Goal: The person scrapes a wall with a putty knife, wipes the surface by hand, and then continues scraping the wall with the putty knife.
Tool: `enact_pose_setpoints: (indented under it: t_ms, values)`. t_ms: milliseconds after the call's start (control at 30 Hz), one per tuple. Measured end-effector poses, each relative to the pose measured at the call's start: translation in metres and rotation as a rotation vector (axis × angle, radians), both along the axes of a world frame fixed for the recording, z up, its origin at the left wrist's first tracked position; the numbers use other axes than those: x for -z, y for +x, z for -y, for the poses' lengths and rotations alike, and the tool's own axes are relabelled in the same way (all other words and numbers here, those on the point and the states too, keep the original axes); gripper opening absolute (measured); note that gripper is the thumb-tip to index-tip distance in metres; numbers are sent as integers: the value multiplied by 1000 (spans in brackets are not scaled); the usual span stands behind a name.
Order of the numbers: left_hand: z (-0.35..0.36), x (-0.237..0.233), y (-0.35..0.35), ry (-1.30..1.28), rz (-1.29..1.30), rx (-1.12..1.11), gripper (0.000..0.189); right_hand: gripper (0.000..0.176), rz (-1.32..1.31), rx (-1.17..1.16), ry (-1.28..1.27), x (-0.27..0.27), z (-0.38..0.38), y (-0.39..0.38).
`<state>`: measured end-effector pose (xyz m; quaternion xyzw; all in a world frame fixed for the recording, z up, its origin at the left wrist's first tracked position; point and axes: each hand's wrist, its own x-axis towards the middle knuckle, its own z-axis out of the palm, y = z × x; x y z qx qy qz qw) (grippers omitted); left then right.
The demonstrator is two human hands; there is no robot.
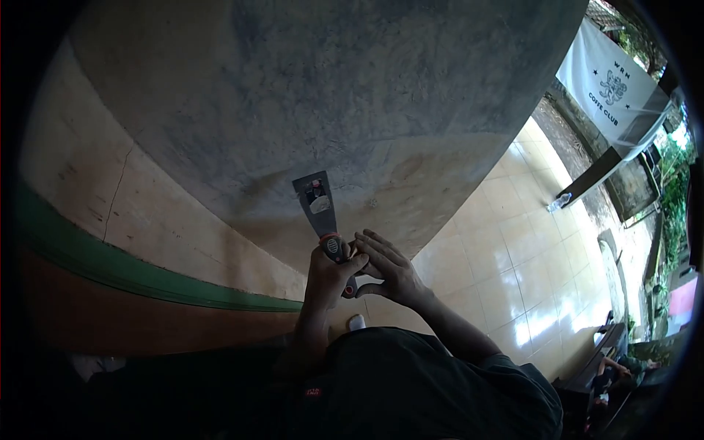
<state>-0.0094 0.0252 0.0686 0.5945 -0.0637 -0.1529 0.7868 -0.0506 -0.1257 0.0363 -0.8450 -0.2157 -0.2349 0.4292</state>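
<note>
A putty knife [327, 220] with a broad dark metal blade and a black-and-red handle points up and away from me, in front of the wall. My left hand [328, 277] is closed around its handle, with the thumb laid across. The handle's lower end sticks out below the fist. My right hand [390, 273] is beside it, fingers stretched out and thumb apart, its fingertips at the handle and my left hand. Whether they touch the handle is hard to tell. Ahead stands a grey, patchy plastered wall [352, 95], with a paler brownish lower part.
On the left, a cracked beige wall [110, 161] has a green band [147, 275] low down. Glossy floor tiles [499, 249] extend to the right. A plastic bottle [559, 202] is by a post under a white banner [612, 84]. Another person [620, 374] is at the lower right.
</note>
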Motion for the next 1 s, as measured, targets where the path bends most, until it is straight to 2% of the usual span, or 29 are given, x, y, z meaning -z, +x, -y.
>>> enact_pose_setpoints:
  t_ms: [67,100,167,200,233,267,300,333,400,433,467,533,600,667,700,733,767,800,833,867,900,933,1000]
  values:
    - [-13,0,1,-43,-47,18,28,60,32,-157,-31,4,5,16]
    - [-20,-5,-2,47,-15,16,27,48,40,-182,-85,-4,5,22]
    - [-36,-2,-3,219,16,3,25,45,-51,-245,-92,-8,8,34]
    - [-39,0,-4,210,18,1,25,42,-143,-302,-89,-12,10,41]
    - [-41,1,-5,64,-10,-80,25,36,-172,-242,-13,-24,16,51]
    - [-45,2,-4,-80,-37,-162,25,36,-77,-98,25,-41,24,61]
    - [-54,1,-4,-59,-52,-111,25,36,145,156,-16,-47,38,81]
    - [-55,1,-6,-67,-51,-123,25,36,491,259,139,-83,43,99]
    - [-59,1,-10,2,-34,-112,23,31,783,591,64,-142,59,122]
    - [-58,0,-12,-24,-61,-116,22,40,793,747,-96,-158,75,134]
    - [-58,3,-13,-23,-67,-123,22,40,787,741,-95,-165,69,148]
    - [-58,11,-12,30,-53,-95,20,47,720,1030,-115,-170,43,170]
    - [-57,7,-10,26,-79,-94,20,54,673,942,-236,-105,16,185]
    - [-56,11,-9,-2,-94,-111,13,55,461,664,-480,8,-11,173]
    - [-56,13,-10,-1,-94,-103,13,54,534,599,-556,36,-4,167]
    - [-57,15,-9,40,-93,-126,13,54,613,529,-629,39,4,162]
    - [-58,15,-8,81,-85,-154,13,54,654,569,-642,37,15,166]
    - [-60,16,-8,83,-70,-162,13,55,699,609,-647,20,25,167]
    - [-63,18,-8,146,-146,-156,18,43,505,747,-676,-13,37,163]
    - [-65,18,-7,206,-220,-157,23,44,784,812,-340,-60,56,184]
    - [-65,20,-10,244,-247,-180,23,52,752,896,-191,-125,72,184]
    - [-68,23,-13,244,-249,-193,23,59,726,1080,-153,-185,88,177]
    - [-71,35,-18,273,-225,-100,24,54,766,1141,-53,-271,102,169]
